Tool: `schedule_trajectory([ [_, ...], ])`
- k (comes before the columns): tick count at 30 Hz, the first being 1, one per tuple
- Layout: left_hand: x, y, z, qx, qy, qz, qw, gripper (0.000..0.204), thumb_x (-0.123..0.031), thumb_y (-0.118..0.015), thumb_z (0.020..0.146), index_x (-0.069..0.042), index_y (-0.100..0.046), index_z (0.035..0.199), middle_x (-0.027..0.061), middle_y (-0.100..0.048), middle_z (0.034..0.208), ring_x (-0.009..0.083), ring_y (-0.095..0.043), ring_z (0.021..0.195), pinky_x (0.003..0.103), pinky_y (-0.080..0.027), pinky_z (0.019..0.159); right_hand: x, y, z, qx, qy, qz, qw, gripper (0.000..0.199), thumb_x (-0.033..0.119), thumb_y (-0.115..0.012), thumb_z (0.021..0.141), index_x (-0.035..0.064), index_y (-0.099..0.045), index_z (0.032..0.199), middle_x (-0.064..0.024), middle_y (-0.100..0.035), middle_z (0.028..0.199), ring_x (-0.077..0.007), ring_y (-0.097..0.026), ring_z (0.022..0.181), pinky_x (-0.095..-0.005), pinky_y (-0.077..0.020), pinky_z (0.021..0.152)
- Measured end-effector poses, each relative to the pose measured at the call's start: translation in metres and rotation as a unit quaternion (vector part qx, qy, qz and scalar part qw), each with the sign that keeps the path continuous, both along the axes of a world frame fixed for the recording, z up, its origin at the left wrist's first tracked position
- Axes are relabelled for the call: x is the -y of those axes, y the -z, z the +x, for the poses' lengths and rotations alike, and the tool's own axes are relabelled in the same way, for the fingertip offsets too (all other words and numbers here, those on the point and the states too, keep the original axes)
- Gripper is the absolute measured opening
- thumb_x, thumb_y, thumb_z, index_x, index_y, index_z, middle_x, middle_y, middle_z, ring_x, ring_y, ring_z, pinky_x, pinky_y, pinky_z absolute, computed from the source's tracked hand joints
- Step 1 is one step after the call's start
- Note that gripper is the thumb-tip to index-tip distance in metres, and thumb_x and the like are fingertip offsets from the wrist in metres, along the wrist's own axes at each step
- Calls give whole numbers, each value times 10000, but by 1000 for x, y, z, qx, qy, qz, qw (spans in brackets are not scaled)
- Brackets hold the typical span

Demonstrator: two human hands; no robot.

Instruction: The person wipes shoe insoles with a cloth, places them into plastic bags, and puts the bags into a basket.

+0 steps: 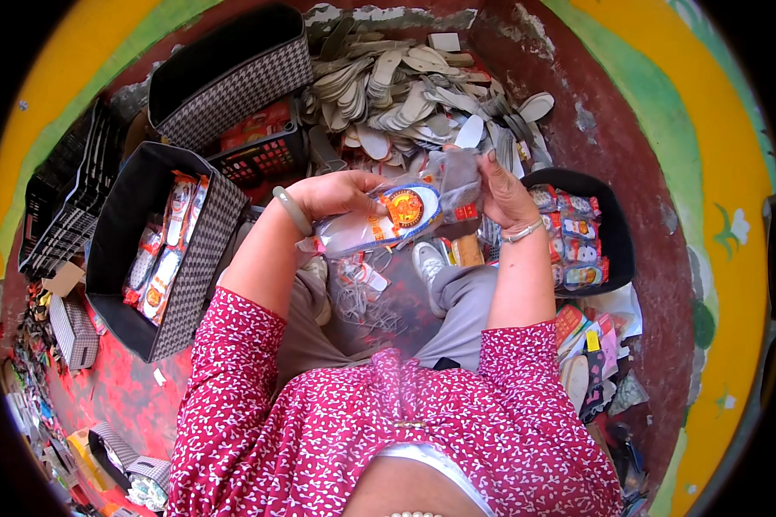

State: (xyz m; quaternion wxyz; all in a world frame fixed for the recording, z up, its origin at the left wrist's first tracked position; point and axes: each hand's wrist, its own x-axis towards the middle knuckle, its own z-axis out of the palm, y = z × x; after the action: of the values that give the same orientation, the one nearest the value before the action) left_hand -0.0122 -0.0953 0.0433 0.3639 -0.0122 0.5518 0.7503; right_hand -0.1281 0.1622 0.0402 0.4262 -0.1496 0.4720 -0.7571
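Observation:
In front of me, my left hand (347,196) holds a white insole with a blue edge and an orange round print (405,209), in a clear plastic bag (341,234). Its thumb presses on the insole's upper face. Just right of it, my right hand (507,196) is closed on a grey, soft-looking piece (459,177) with clear film about it. Whether this piece sits inside the same bag is hard to tell. The fingers behind it are partly hidden.
Loose insoles (414,95) lie heaped beyond my hands. A houndstooth bin (215,233) with packaged insoles stands at left, a black-lined bin (621,250) with more packs at right. An upper-left bin (241,95) and plastic scraps (358,302) between my feet are also around.

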Motion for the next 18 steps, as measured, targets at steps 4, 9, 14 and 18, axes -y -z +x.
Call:
schedule_trajectory([
  [4, 2, 0, -1, -7, 9, -23, 1000, 429, -30, -574, 857, 43, -466, 1265, 77, -621, 1109, 127, -603, 956, 268, -483, 870, 11, 4, 3, -34, -8, 43, 998, 725, 524, -592, 835, -4, -440, 1308, -114, -566, 1181, -206, -564, 1077, -344, -452, 922],
  [9, 2, 6, -3, -59, 16, -26, 998, 437, -34, -573, 862, 36, -460, 1278, 64, -610, 1123, 109, -581, 958, 252, -472, 872, 20, 4, 11, -123, -15, 152, 981, 346, 91, -752, 732, 11, -614, 1039, -25, -656, 901, -107, -603, 746, -250, -490, 663],
  [14, -6, 0, -3, -72, -17, -15, 997, 425, -38, -573, 867, 41, -462, 1269, 67, -611, 1112, 108, -583, 949, 255, -474, 867, 34, 7, 17, -94, 113, 92, 985, 153, 34, -732, 738, -2, -657, 866, -45, -665, 797, -99, -604, 703, -240, -486, 645],
  [18, -8, -2, -3, -43, -30, 38, 998, 422, -52, -575, 873, 34, -461, 1270, 61, -613, 1104, 103, -583, 954, 258, -475, 867, 38, 2, 18, -65, 176, 60, 980, 115, 21, -731, 744, 11, -664, 837, -50, -670, 778, -91, -602, 675, -221, -471, 638],
])
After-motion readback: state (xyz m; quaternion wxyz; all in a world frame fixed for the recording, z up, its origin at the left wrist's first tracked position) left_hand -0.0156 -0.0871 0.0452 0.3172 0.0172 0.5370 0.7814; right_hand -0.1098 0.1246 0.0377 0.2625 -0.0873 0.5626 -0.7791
